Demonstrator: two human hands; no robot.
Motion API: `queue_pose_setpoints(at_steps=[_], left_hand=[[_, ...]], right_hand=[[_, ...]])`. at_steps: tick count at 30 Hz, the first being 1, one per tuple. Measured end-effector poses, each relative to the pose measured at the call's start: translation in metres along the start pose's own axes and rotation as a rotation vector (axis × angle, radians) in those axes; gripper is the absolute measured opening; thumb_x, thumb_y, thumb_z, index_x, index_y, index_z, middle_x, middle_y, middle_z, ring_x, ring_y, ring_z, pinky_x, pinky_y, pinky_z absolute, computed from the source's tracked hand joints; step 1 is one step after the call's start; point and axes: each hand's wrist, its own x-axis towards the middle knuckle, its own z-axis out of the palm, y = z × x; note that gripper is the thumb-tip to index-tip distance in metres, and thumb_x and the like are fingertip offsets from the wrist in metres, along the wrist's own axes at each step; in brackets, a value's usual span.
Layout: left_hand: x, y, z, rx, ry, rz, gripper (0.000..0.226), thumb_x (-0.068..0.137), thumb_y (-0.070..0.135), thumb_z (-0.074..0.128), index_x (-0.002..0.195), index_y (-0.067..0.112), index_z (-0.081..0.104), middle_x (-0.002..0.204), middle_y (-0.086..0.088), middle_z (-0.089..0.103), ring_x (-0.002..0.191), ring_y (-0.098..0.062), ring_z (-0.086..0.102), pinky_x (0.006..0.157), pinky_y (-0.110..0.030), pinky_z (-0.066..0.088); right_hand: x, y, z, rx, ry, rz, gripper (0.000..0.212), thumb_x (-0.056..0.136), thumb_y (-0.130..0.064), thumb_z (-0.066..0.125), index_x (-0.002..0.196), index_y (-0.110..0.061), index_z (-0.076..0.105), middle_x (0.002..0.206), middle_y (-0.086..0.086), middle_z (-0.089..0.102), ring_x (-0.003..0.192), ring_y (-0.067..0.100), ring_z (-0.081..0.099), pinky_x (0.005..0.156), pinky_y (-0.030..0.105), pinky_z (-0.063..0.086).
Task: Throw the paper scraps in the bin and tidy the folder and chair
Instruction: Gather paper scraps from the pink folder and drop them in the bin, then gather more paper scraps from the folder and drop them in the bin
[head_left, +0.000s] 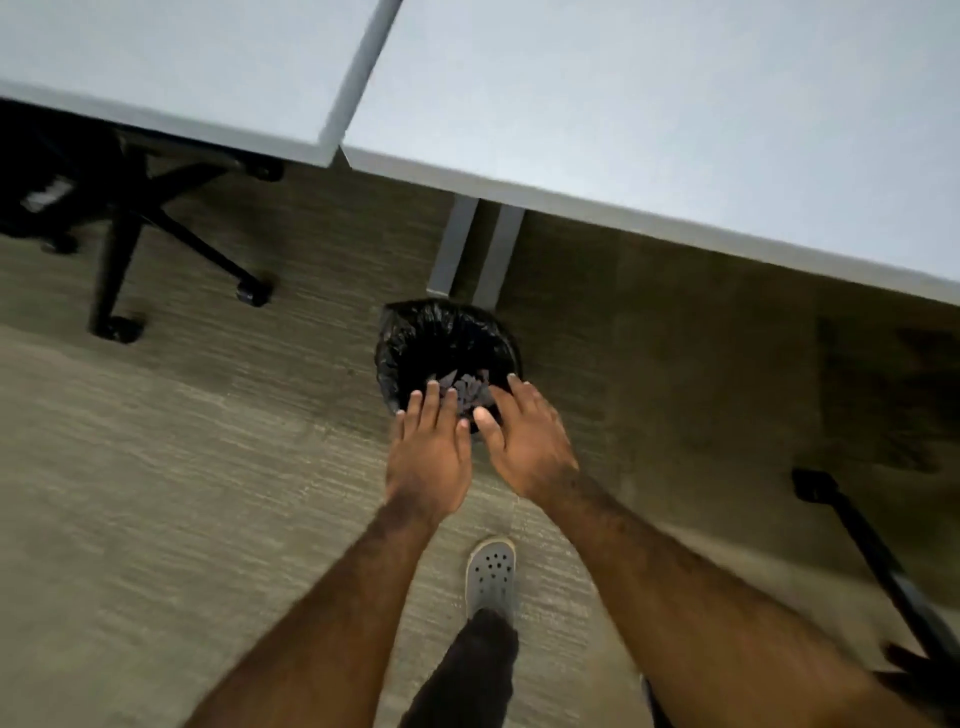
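A small round bin (415, 338) lined with a black bag stands on the carpet just in front of the desk legs. Pale paper scraps (467, 391) lie inside it. My left hand (428, 452) and my right hand (524, 441) hover side by side over the bin's near rim, palms down, fingers spread, with nothing in either. A black office chair (130, 234) stands at the far left, its wheeled base showing and its seat mostly under the desk. No folder is in view.
Two white desks (623, 104) meet above the bin, on grey legs (457, 249). A second black chair base (872, 551) reaches in at the lower right. My foot in a grey clog (491, 574) stands on the carpet behind the bin.
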Motion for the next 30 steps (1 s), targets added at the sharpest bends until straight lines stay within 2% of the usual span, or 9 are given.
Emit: queue_pose_setpoints(at_steps=[6, 14, 19, 24, 30], left_hand=[[-0.046, 0.06, -0.073, -0.03, -0.003, 0.109, 0.052, 0.104, 0.037, 0.023, 0.152, 0.017, 0.026, 0.161, -0.004, 0.02, 0.149, -0.021, 0.01, 0.121, -0.042, 0.008], [-0.088, 0.151, -0.133, 0.025, -0.094, 0.319, 0.054, 0.104, 0.041, 0.02, 0.152, 0.017, 0.027, 0.162, -0.004, 0.019, 0.149, -0.021, 0.01, 0.121, -0.042, 0.005], [-0.109, 0.224, -0.137, 0.083, -0.156, 0.476, 0.058, 0.102, 0.047, 0.017, 0.15, 0.017, 0.029, 0.161, -0.005, 0.022, 0.148, -0.021, 0.013, 0.121, -0.042, 0.006], [-0.133, 0.312, -0.125, 0.127, -0.206, 0.68, 0.075, 0.093, 0.061, 0.005, 0.148, 0.019, 0.034, 0.157, -0.005, 0.031, 0.146, -0.02, 0.023, 0.119, -0.041, 0.009], [-0.16, 0.424, -0.103, 0.171, -0.262, 0.903, 0.068, 0.095, 0.061, 0.016, 0.142, 0.02, 0.043, 0.156, -0.005, 0.033, 0.144, -0.021, 0.026, 0.118, -0.039, 0.01]], right_hand=[[-0.074, -0.018, -0.079, 0.069, 0.066, 0.109, 0.064, 0.097, -0.059, 0.021, 0.147, -0.021, 0.036, 0.157, 0.008, 0.028, 0.144, 0.025, 0.021, 0.118, 0.044, 0.018], [-0.16, 0.009, -0.181, 0.073, 0.23, 0.259, 0.066, 0.097, -0.059, 0.02, 0.145, -0.017, 0.038, 0.152, 0.011, 0.037, 0.142, 0.027, 0.028, 0.117, 0.042, 0.019], [-0.221, 0.045, -0.226, 0.138, 0.349, 0.387, 0.068, 0.096, -0.061, 0.02, 0.146, -0.017, 0.037, 0.152, 0.01, 0.036, 0.143, 0.025, 0.026, 0.116, 0.041, 0.019], [-0.287, 0.094, -0.269, 0.204, 0.513, 0.523, 0.075, 0.092, -0.066, 0.015, 0.146, -0.018, 0.036, 0.153, 0.008, 0.034, 0.143, 0.023, 0.024, 0.115, 0.04, 0.019], [-0.366, 0.158, -0.307, 0.291, 0.739, 0.7, 0.075, 0.092, -0.065, 0.016, 0.145, -0.017, 0.037, 0.152, 0.008, 0.036, 0.142, 0.023, 0.027, 0.115, 0.042, 0.024]])
